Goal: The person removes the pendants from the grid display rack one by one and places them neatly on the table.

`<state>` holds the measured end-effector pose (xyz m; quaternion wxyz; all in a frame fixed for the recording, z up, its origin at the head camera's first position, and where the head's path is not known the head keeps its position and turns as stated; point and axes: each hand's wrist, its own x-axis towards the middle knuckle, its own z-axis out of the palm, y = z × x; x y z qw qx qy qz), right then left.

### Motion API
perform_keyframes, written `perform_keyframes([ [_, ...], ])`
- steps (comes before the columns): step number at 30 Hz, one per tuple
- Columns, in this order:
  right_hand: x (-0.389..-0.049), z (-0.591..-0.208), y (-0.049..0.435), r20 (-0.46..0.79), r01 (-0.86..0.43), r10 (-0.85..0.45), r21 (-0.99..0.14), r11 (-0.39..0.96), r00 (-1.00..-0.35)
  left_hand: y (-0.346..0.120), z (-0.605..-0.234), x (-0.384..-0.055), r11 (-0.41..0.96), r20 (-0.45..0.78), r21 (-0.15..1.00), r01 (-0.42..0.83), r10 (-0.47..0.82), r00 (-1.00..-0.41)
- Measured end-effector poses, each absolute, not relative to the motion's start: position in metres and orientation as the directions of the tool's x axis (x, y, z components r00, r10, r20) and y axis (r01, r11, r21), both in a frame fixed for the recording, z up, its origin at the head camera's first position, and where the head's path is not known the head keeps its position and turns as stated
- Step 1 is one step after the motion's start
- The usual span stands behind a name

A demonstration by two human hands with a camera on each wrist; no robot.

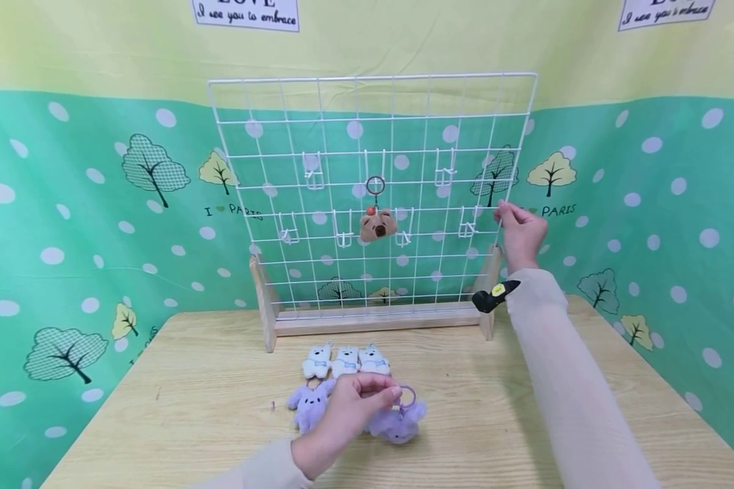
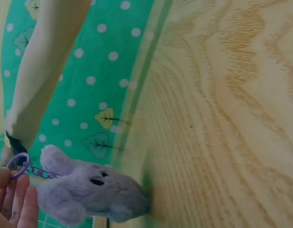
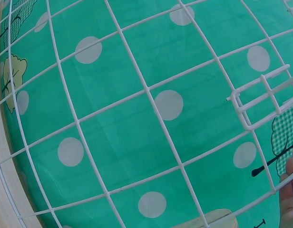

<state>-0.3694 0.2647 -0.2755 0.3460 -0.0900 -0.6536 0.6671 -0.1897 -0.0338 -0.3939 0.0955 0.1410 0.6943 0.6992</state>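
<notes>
My left hand pinches the purple ring of a fluffy purple plush keychain. Ring and short chain stick up from the toy, which is low over the table; the left wrist view shows its dark eyes and nose. Up at the right side of a white wire grid rack, my right hand grips the edge wire between thumb and fingers. In the right wrist view only some fingertips show beside that wire. A brown bear-head keychain hangs by its ring at the grid's middle.
White hooks sit on the grid in two rows. Wooden feet support it at the table's back. In front lie three white bear keychains in a row and another purple plush, left of my left hand. Printed cloth hangs behind.
</notes>
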Motion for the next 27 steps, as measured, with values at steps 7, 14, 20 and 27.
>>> perform_keyframes([
  [7,-0.371,-0.277,0.265,0.344,-0.350,0.580,-0.931,0.108,-0.738,-0.030,-0.400,-0.191,-0.043,0.093,0.996,0.083,0.351,-0.932],
  [14,-0.372,-0.278,0.264,0.351,-0.342,0.584,-0.930,0.131,-0.732,-0.026,-0.400,-0.191,-0.062,0.080,0.996,0.061,0.369,-0.926],
  [20,-0.371,-0.277,0.264,0.359,-0.343,0.585,-0.928,0.143,-0.728,-0.026,-0.397,-0.185,-0.069,0.075,0.996,0.052,0.399,-0.914],
  [27,-0.369,-0.276,0.266,0.342,-0.343,0.581,-0.932,0.113,-0.738,-0.023,-0.398,-0.188,-0.025,0.065,0.998,0.059,0.396,-0.916],
])
